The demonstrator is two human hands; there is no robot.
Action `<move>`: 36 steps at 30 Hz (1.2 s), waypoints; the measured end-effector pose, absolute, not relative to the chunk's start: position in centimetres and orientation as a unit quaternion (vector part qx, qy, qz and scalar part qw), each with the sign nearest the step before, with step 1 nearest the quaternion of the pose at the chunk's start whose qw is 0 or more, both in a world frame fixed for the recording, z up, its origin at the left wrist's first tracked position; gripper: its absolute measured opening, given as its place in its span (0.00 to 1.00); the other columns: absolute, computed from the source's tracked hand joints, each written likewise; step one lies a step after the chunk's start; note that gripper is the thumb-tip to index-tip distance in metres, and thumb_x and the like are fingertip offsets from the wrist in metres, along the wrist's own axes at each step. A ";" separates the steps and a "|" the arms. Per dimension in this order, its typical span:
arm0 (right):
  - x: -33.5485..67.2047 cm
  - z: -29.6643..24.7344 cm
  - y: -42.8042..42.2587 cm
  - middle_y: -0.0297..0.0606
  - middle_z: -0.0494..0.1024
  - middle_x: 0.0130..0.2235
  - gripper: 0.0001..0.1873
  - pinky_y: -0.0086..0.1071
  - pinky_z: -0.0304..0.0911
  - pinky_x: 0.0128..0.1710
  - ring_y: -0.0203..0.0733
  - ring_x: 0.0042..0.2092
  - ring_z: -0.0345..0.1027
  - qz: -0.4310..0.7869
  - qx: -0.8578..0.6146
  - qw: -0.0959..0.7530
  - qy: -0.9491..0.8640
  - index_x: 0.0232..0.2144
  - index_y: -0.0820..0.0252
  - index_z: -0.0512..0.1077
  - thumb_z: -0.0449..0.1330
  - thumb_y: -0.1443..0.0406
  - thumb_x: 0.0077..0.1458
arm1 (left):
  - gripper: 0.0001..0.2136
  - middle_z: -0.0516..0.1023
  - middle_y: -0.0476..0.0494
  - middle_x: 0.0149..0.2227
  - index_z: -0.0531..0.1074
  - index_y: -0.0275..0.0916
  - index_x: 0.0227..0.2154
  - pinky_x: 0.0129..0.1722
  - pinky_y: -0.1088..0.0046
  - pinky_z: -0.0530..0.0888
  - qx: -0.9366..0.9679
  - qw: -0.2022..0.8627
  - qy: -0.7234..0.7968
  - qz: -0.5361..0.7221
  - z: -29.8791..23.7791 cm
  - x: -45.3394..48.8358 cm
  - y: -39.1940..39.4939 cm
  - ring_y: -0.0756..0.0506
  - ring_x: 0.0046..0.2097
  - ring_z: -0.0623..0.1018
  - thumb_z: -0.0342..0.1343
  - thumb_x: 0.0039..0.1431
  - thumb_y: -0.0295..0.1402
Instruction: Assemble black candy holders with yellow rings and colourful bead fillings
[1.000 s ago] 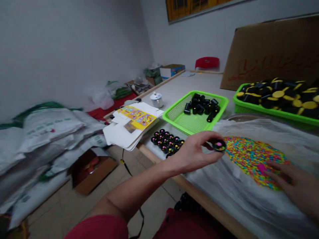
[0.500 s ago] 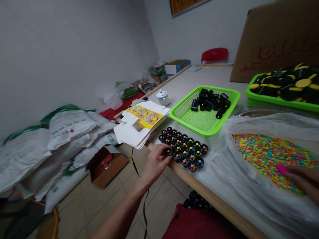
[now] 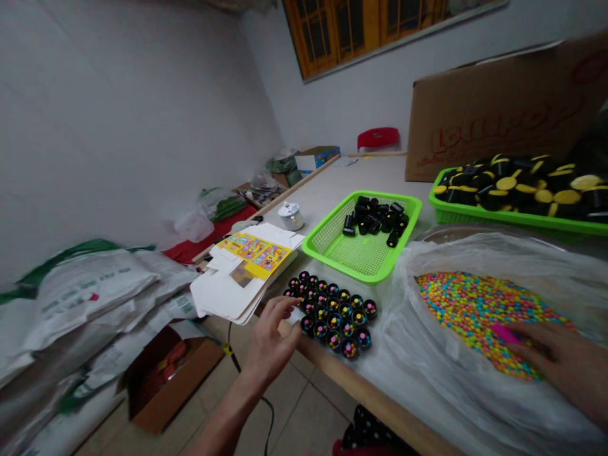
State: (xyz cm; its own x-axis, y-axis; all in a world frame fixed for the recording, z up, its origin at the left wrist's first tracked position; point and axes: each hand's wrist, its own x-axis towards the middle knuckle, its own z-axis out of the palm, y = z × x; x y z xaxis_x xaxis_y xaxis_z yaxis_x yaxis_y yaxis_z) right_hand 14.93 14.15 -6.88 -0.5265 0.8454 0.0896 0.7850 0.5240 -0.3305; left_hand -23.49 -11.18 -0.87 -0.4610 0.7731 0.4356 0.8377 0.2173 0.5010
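My left hand (image 3: pixel 269 341) hovers at the table's near edge, fingers spread and empty, just left of a cluster of small black cups (image 3: pixel 332 311) filled with coloured candies. My right hand (image 3: pixel 565 362) rests on a heap of small multicoloured candies (image 3: pixel 479 310) lying in a clear plastic bag (image 3: pixel 427 373). A pink object (image 3: pixel 502 332) shows at its fingertips; I cannot make out whether the fingers grip it.
A green basket (image 3: pixel 332 240) holds several empty black cups. A second green basket (image 3: pixel 456 212) holds black and yellow lids. Flat printed cartons (image 3: pixel 247 266) lie at the table's left end. A cardboard sheet (image 3: pixel 494 114) leans on the wall. Sacks (image 3: pixel 85 291) pile on the floor.
My left hand carried a filled black cup from the candy heap to the cluster, set it down, and now pulls back empty. The right hand stayed on the candies.
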 end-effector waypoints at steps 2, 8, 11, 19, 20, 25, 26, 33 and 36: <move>14.5 -6.3 13.8 0.42 0.80 0.41 0.21 0.45 0.64 0.47 0.52 0.43 0.72 0.172 -0.455 0.087 -0.869 0.35 0.52 0.78 0.48 0.53 0.50 | 0.11 0.72 0.43 0.42 0.69 0.40 0.41 0.40 0.68 0.74 -0.543 0.059 -0.756 -0.360 1.1 -23.6 -9.1 0.47 0.39 0.74 0.52 0.54 0.29; 14.1 -6.0 13.6 0.42 0.79 0.38 0.18 0.42 0.64 0.41 0.51 0.40 0.72 0.204 -0.480 0.085 -0.849 0.32 0.54 0.76 0.51 0.53 0.51 | 0.11 0.77 0.43 0.40 0.72 0.38 0.42 0.40 0.73 0.72 -0.629 -0.022 -0.745 -0.222 4.5 -23.4 5.1 0.48 0.37 0.76 0.50 0.57 0.30; 13.9 -5.3 13.2 0.39 0.79 0.34 0.14 0.36 0.64 0.36 0.47 0.37 0.72 0.220 -0.491 0.082 -0.839 0.30 0.55 0.74 0.53 0.54 0.52 | 0.10 0.78 0.40 0.40 0.76 0.36 0.38 0.42 0.72 0.71 -0.634 -0.075 -0.759 -0.124 4.1 -22.4 13.2 0.45 0.41 0.77 0.51 0.57 0.32; 13.2 -2.6 12.6 0.42 0.75 0.44 0.14 0.36 0.59 0.48 0.45 0.46 0.67 0.173 -0.421 0.048 -0.889 0.43 0.56 0.73 0.52 0.62 0.58 | 0.12 0.79 0.31 0.27 0.77 0.25 0.30 0.34 0.69 0.74 -0.594 -0.168 -0.784 -0.071 0.1 -20.7 23.1 0.39 0.32 0.79 0.61 0.46 0.33; 13.1 -2.3 12.6 0.43 0.75 0.43 0.14 0.37 0.58 0.49 0.45 0.46 0.67 0.145 -0.417 0.037 -0.897 0.43 0.57 0.73 0.51 0.63 0.59 | 0.12 0.79 0.31 0.27 0.77 0.25 0.31 0.34 0.69 0.74 -0.592 -0.170 -0.784 -0.069 0.0 -21.0 23.2 0.39 0.32 0.79 0.62 0.45 0.32; 10.8 -1.3 12.7 0.50 0.73 0.40 0.13 0.38 0.57 0.47 0.49 0.45 0.65 0.042 -0.408 -0.004 -0.912 0.36 0.64 0.74 0.49 0.70 0.58 | 0.15 0.78 0.37 0.26 0.77 0.26 0.34 0.32 0.72 0.73 -0.593 -0.191 -0.781 -0.050 0.1 -22.6 21.5 0.43 0.29 0.78 0.63 0.42 0.30; 10.1 -1.3 12.8 0.49 0.73 0.40 0.12 0.38 0.57 0.46 0.48 0.44 0.65 0.066 -0.397 0.002 -0.916 0.36 0.64 0.74 0.50 0.70 0.56 | 0.15 0.78 0.38 0.26 0.77 0.28 0.34 0.32 0.73 0.73 -0.596 -0.195 -0.778 -0.048 0.2 -22.7 21.0 0.43 0.29 0.77 0.63 0.42 0.31; 6.5 -1.9 13.0 0.36 0.76 0.33 0.12 0.29 0.60 0.36 0.39 0.35 0.67 0.290 -0.366 0.111 -0.877 0.34 0.60 0.74 0.55 0.74 0.46 | 0.10 0.80 0.40 0.31 0.78 0.33 0.26 0.39 0.71 0.71 -0.618 -0.169 -0.763 -0.087 0.2 -22.4 19.7 0.39 0.39 0.77 0.63 0.35 0.25; 6.7 -1.9 13.0 0.34 0.77 0.34 0.08 0.30 0.63 0.37 0.38 0.36 0.69 0.365 -0.369 0.152 -0.841 0.34 0.60 0.73 0.58 0.69 0.48 | 0.11 0.80 0.38 0.34 0.77 0.32 0.31 0.40 0.71 0.70 -0.622 -0.156 -0.754 -0.142 1.6 -22.7 19.0 0.40 0.41 0.76 0.62 0.40 0.27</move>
State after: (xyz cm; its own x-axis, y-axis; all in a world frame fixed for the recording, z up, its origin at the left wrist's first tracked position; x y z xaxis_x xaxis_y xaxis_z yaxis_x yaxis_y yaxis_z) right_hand 6.67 12.97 -1.89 -0.6822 0.7310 -0.0139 0.5095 0.4617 -0.7261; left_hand -22.69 19.04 1.59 -0.1767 0.9825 -0.0584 0.8934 0.1850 0.4094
